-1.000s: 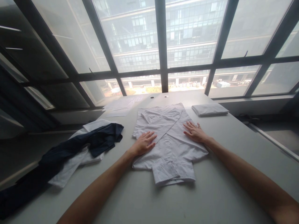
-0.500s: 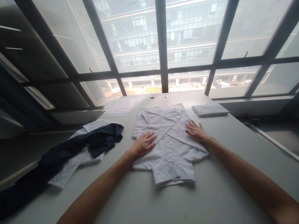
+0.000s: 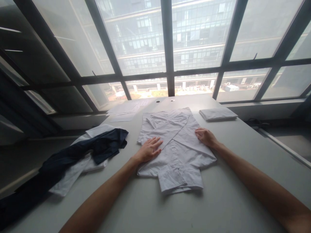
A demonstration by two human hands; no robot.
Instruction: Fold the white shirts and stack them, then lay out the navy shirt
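Note:
A white shirt [image 3: 173, 147] lies partly folded on the white table, its sleeves laid across the body and a cuffed end pointing towards me. Flat on the shirt's left side rests my left hand [image 3: 149, 149], open with the fingers stretched out. My right hand [image 3: 206, 137] is at the shirt's right edge, its fingers bent and drawn together on the fabric. The fingertips are partly hidden, but they appear to pinch the cloth.
To the left, a dark navy garment [image 3: 97, 147] lies over white clothing [image 3: 70, 176], trailing towards the near left. A folded white cloth [image 3: 218, 114] sits at the back right. Paper sheets [image 3: 125, 110] lie at the back left, before the windows.
My right hand has gone from flat with spread fingers to curled fingers at the shirt's right edge. The left hand and the shirt look the same.

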